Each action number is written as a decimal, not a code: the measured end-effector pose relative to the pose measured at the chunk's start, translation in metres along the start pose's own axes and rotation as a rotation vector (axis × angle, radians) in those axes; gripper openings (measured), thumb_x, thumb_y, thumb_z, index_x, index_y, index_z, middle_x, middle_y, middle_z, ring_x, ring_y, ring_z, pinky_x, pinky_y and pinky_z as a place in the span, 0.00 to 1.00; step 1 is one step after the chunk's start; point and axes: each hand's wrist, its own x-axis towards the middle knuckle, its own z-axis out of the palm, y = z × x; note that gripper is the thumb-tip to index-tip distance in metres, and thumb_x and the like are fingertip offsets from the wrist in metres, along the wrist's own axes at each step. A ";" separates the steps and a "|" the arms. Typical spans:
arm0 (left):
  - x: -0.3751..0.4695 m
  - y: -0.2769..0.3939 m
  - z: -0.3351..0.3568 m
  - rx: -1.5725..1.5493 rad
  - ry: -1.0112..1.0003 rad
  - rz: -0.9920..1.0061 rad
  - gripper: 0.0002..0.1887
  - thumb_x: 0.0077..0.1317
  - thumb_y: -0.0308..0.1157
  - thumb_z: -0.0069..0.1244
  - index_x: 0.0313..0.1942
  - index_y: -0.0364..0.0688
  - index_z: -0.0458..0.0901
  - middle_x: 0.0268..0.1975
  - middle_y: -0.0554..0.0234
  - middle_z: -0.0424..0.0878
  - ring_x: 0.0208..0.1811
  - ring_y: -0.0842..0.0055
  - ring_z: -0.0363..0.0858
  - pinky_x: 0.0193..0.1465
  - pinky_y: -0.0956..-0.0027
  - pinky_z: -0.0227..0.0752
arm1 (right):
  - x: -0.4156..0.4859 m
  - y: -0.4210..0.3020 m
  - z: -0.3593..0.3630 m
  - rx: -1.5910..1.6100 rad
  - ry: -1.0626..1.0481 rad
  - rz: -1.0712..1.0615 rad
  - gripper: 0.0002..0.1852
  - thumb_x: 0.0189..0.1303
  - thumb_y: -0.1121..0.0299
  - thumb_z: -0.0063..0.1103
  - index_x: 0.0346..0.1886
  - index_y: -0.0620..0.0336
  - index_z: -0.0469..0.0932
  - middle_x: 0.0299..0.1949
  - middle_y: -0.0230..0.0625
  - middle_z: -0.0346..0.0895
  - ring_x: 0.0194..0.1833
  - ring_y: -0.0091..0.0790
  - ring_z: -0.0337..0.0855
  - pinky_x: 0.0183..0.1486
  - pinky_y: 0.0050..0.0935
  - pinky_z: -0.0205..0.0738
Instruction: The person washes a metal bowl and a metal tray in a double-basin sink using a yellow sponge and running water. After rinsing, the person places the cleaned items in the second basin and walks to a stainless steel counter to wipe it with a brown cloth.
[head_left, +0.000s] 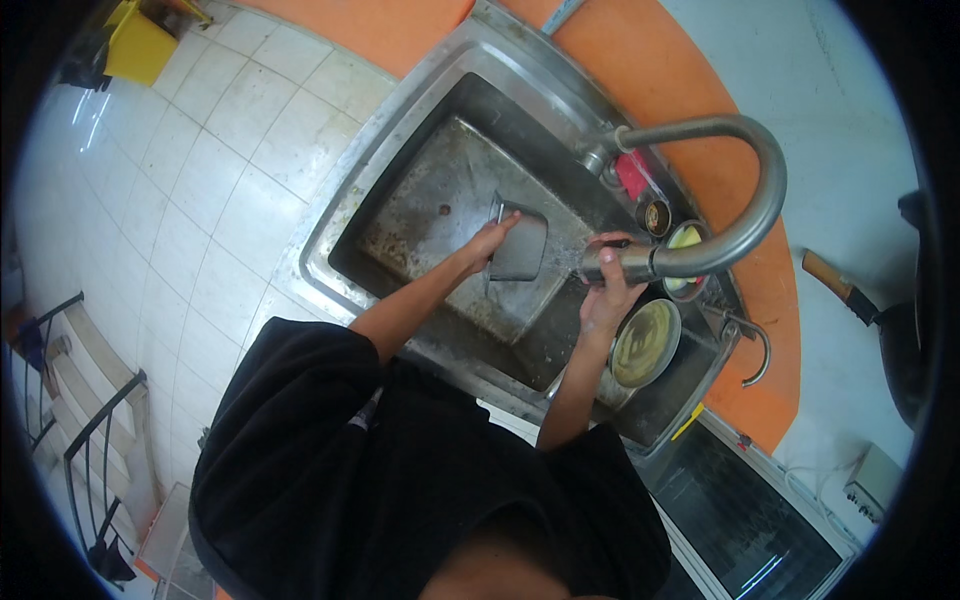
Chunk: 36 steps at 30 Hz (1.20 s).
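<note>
My left hand (489, 244) grips the rim of a rectangular stainless steel food pan (522, 244), tilted inside the metal sink basin (420, 195). Around the spray head (619, 262) of the steel gooseneck faucet (772, 180) my right hand (609, 289) is closed. Water sprays from the head toward the pan. The pan's inside and part of my left fingers are hidden. Below and right of my right hand lies a round dish (646, 343) with a yellowish-brown residue.
Beside the faucet base are a pink cloth (632, 174), a small metal cup (654, 216) and a bowl (686, 259) with pale green and white items. A smaller curved tap (759, 345) stands at the sink's right corner. An orange counter (697, 97) borders the sink.
</note>
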 end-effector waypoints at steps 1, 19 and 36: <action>-0.003 0.001 0.001 0.011 0.005 -0.004 0.31 0.66 0.56 0.41 0.56 0.36 0.71 0.55 0.55 0.75 0.57 0.67 0.70 0.61 0.64 0.60 | 0.000 -0.001 0.002 -0.010 0.001 0.008 0.17 0.48 0.71 0.65 0.41 0.62 0.71 0.34 0.40 0.75 0.33 0.29 0.75 0.33 0.24 0.71; 0.004 -0.010 0.030 0.159 0.121 0.348 0.30 0.57 0.49 0.57 0.49 0.32 0.74 0.45 0.50 0.80 0.46 0.71 0.77 0.47 0.67 0.70 | 0.007 0.096 -0.020 0.713 -0.186 0.680 0.21 0.58 0.64 0.61 0.52 0.60 0.69 0.46 0.42 0.76 0.37 0.32 0.79 0.35 0.23 0.74; -0.011 0.012 0.020 0.387 0.431 0.724 0.22 0.65 0.48 0.46 0.37 0.33 0.78 0.23 0.50 0.77 0.25 0.77 0.72 0.32 0.67 0.67 | 0.037 0.109 -0.022 -0.242 -0.483 0.340 0.15 0.58 0.73 0.57 0.49 0.62 0.72 0.41 0.36 0.76 0.43 0.27 0.76 0.47 0.24 0.70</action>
